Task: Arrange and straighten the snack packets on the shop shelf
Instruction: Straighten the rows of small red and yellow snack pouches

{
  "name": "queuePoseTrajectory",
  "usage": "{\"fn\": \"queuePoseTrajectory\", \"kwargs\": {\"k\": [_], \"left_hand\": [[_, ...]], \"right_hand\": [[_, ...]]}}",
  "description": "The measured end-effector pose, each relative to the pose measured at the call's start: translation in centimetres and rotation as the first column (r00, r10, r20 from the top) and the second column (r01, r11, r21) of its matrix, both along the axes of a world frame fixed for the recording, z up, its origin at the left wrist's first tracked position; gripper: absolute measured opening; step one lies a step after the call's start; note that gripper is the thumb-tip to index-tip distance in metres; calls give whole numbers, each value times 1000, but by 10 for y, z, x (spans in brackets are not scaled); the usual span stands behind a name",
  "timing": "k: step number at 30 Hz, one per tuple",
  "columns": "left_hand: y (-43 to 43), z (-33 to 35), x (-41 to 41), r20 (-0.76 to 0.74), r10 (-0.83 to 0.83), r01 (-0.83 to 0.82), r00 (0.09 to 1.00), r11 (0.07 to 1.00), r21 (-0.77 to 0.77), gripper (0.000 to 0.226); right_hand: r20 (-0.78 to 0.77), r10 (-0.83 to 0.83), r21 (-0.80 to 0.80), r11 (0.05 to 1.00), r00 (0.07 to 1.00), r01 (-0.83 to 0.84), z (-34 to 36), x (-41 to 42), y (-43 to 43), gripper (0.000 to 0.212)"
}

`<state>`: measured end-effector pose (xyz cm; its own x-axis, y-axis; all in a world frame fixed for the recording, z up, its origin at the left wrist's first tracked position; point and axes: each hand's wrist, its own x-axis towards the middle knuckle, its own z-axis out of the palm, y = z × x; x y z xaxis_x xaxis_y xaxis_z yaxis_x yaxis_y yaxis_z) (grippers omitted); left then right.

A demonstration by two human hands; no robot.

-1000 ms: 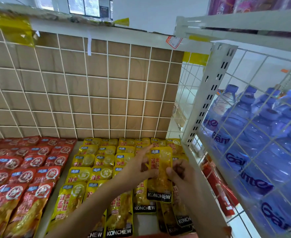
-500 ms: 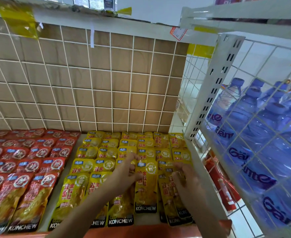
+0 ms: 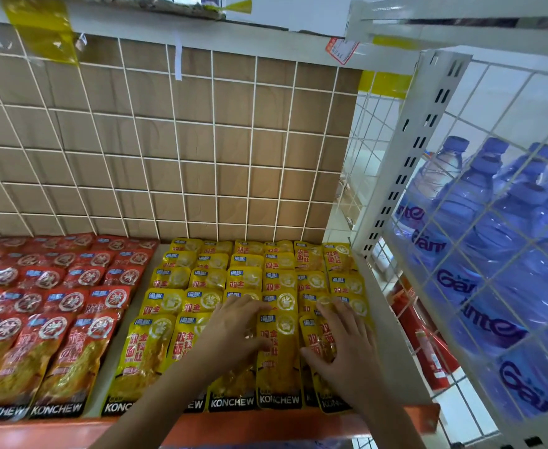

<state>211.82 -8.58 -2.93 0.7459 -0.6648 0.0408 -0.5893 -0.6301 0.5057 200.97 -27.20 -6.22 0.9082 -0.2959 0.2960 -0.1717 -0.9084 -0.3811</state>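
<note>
Both sets of fingers point(image 3: 330, 314) lie spread and flat, pinching nothing: the left hand point(image 3: 233, 328) presses on the middle columns of the yellow packets point(image 3: 207, 280), and the right hand point(image 3: 343, 341) presses on the columns just to the right, with one front-row packet point(image 3: 279, 354) lying flat between the two hands. The yellow packets lie in overlapping rows on the right part of the shelf point(image 3: 266, 426). Red packets point(image 3: 55, 319) fill its left part across a bare white strip, a wire grid point(image 3: 169, 157) over brown board stands behind, and blue water bottles point(image 3: 492, 254) stand beyond a wire side panel point(image 3: 428, 131) on the right.
</note>
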Motion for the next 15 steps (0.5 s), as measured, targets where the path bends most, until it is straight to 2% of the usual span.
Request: {"fn": "queuePoseTrajectory", "kwargs": {"k": [6, 8, 10, 15], "left_hand": [[4, -7, -1, 77, -24, 15, 997, 993, 115, 65], [5, -10, -3, 89, -39, 25, 995, 988, 155, 75], [6, -11, -8, 88, -49, 36, 995, 989, 146, 88], [10, -12, -27, 138, -152, 138, 979, 985, 107, 85]], "right_hand": [[-25, 14, -3, 1000, 1000, -14, -2, 1, -1, 72], [-28, 22, 2, 1000, 999, -22, -2, 0, -1, 74], [-26, 29, -1, 1000, 999, -29, -3, 0, -1, 73], [-24, 3, -5, 1000, 1000, -3, -2, 0, -1, 71]]}}
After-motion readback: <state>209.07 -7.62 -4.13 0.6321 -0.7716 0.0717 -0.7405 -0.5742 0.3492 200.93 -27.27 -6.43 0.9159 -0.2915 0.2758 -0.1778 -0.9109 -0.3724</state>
